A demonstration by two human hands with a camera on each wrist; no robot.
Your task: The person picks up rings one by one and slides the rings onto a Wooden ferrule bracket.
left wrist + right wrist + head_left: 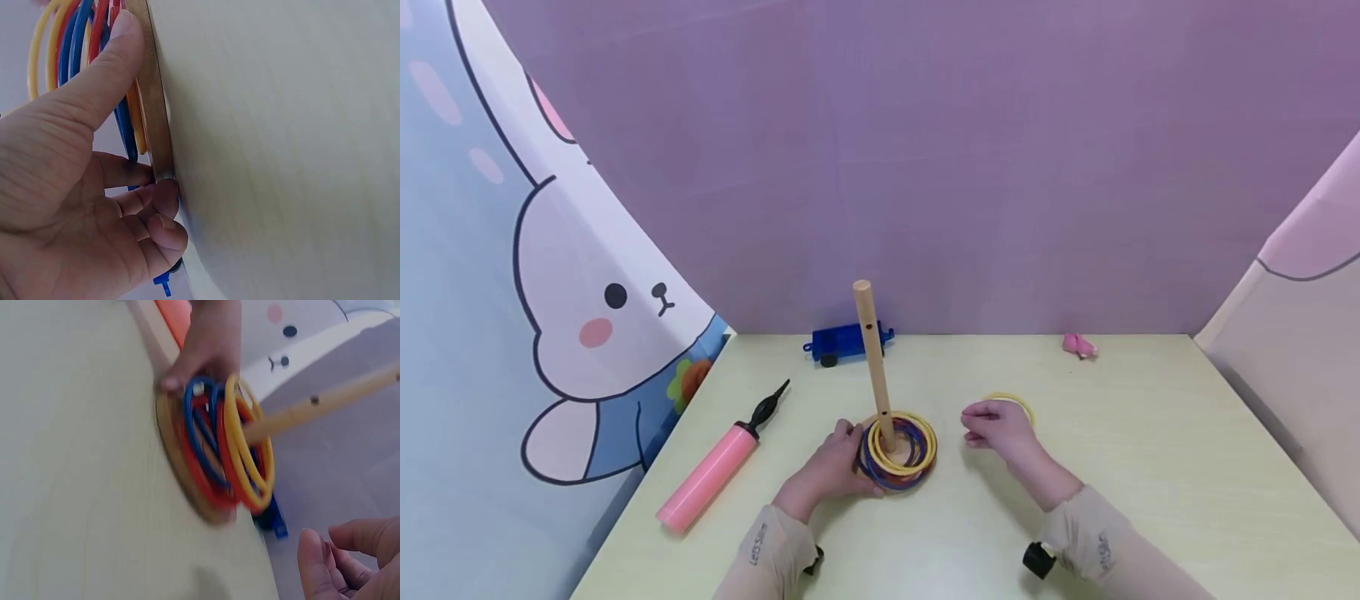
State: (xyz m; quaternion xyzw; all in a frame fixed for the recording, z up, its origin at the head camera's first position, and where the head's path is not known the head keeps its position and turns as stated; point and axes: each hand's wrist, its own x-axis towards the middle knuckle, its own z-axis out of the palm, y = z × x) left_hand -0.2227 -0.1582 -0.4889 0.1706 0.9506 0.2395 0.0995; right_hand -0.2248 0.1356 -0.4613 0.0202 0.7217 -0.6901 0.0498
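My left hand [833, 467] grips the round wooden base [150, 94] of a ring toss stand, its thumb on the upper side and fingertips at the edge. From the base rises a wooden peg [874, 367] with small holes. Several yellow, blue and red rings [219, 437] lie stacked around the peg's foot. Right of the stand, my right hand [1003, 429] is raised over the table with thumb and fingertips drawn together. It holds a yellow ring [1021, 402], whose far curve shows beyond the knuckles while the near part is hidden behind the hand.
At the left of the table [1150, 467] lies a pink hand pump [715, 475] with a black nozzle. A blue toy wagon [838, 342] stands behind the peg, near the purple backdrop [1000, 167]. A small pink object [1078, 345] lies at the back right.
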